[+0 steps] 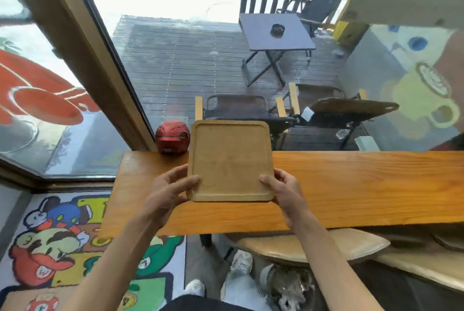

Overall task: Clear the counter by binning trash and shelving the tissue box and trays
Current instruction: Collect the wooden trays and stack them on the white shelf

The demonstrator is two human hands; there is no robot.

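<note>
A café: wooden window counter, coffee-cup mural on glass, folding table and chairs on the deck.

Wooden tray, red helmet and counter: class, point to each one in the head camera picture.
wooden tray point(229, 160), head view, middle of its flat inner face
red helmet point(171, 136), head view, front of its shell
counter point(351, 185), head view, bare top right of the tray
</note>
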